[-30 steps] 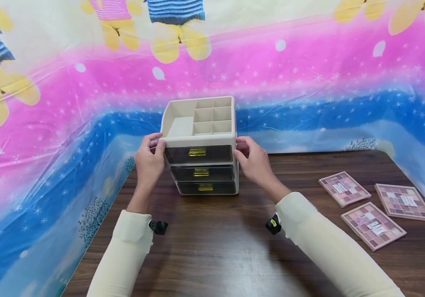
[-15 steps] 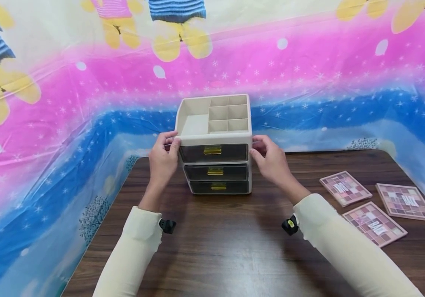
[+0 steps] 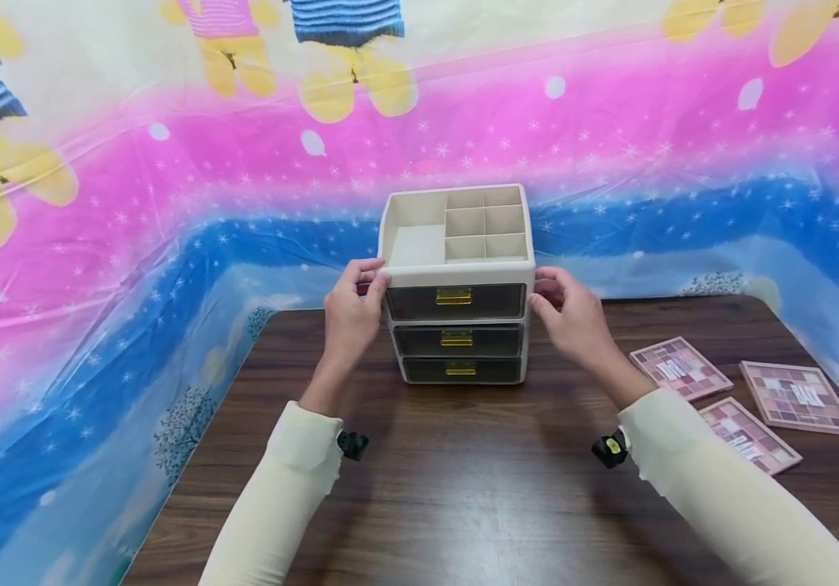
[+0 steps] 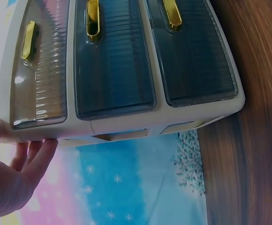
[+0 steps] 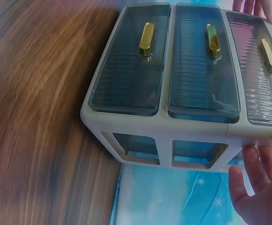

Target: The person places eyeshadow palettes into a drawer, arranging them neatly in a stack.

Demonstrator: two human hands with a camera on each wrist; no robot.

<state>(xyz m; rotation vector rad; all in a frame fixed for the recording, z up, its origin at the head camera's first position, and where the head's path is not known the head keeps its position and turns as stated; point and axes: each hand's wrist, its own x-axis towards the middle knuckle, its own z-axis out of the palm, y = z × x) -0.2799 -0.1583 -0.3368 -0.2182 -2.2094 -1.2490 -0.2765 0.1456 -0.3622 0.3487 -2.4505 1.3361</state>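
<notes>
A cream drawer organizer stands upright toward the back of the table, its three smoky clear drawers closed. Each drawer front carries a gold handle, and the top is split into a large bay and several small compartments. My left hand grips its upper left side, thumb near the front corner and fingers along the side. At the upper right side my right hand holds it in the same way. Open slots in the organizer's side show in the right wrist view.
Three pink eyeshadow palettes lie on the right of the brown wooden table: one palette at the back, another palette farther right, and a front palette partly behind my right sleeve. A printed cloth hangs behind the table.
The organizer has shifted steadily to the right across the table, with both hands staying on its sides. My right forearm now covers part of the front palette.
</notes>
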